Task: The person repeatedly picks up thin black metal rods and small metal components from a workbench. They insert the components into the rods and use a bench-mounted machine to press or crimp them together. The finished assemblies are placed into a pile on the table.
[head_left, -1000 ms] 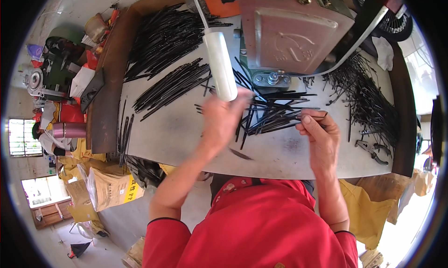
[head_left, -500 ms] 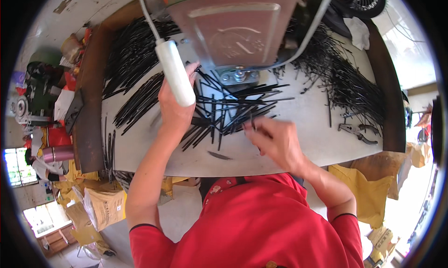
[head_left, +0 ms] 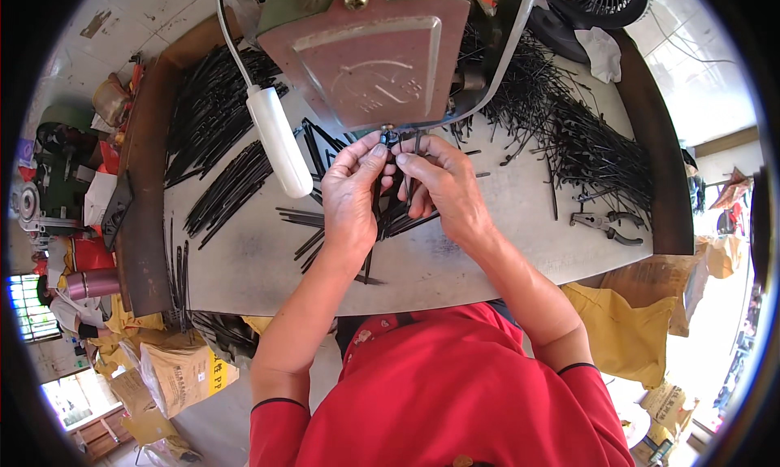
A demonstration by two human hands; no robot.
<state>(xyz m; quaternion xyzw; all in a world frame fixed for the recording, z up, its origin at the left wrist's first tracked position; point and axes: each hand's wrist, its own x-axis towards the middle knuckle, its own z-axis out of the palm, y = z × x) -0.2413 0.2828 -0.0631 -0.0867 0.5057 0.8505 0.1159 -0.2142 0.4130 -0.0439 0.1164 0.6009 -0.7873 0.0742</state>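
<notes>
Both my hands meet under the working end of a bench machine (head_left: 366, 65) with a reddish-brown front cover. My left hand (head_left: 352, 186) is closed, thumb against fingers, on a thin black rod (head_left: 371, 247) that points down toward me. Beside it, my right hand (head_left: 447, 182) pinches another slim black rod (head_left: 409, 162) held roughly upright. The fingertips almost touch at the machine's small metal tip (head_left: 388, 134); exactly how the rod ends sit there is hidden. More loose black rods (head_left: 305, 217) lie beneath and around my hands.
Bundles of black rods (head_left: 227, 195) lie on the left of the table (head_left: 487, 264), with a tangled heap (head_left: 597, 146) at right. Pliers (head_left: 609, 223) rest near the right edge. A white lamp tube (head_left: 279, 142) hangs left of my hands. A black fan (head_left: 601, 4) stands at the back right.
My left hand has moved right from behind the lamp tube, and my right hand has moved up and left. They now come together at the machine's tip. The view has shifted slightly.
</notes>
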